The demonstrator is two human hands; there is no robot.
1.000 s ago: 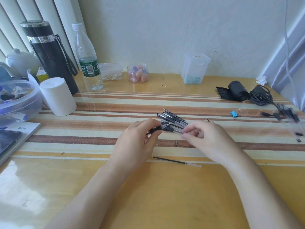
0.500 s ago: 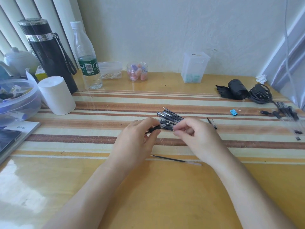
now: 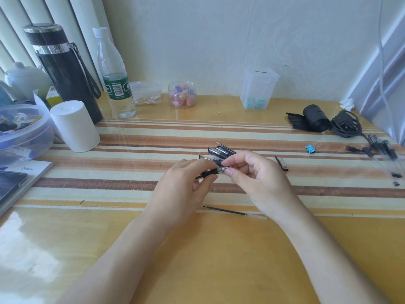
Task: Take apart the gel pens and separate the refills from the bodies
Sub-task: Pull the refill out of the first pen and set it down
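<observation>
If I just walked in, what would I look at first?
The left hand grips a gel pen by its black sleeve while the right hand pinches its tip, mid-table. A pile of pens lies just behind them, and a loose refill lies nearer. A tall black flask stands far left.

Setting: a desk in a home. A glossy wooden desk [image 3: 219, 260] carrying a striped mat [image 3: 153, 139] stands against a pale textured wall [image 3: 219, 40], with vertical blinds [image 3: 54, 9] at 10 o'clock. Household items line the far edge: a white teapot [image 3: 26, 80] and a black vacuum flask [image 3: 63, 73] at 10 o'clock, a water bottle [image 3: 116, 84] and a box of cotton swabs [image 3: 146, 93] at 11 o'clock. Stationery indicates desk work: a booklet printed "Office" [image 3: 28, 174] at 9 o'clock, a blue binder clip [image 3: 311, 148] at 2 o'clock, and gel pens [image 3: 221, 151] at centre.
</observation>
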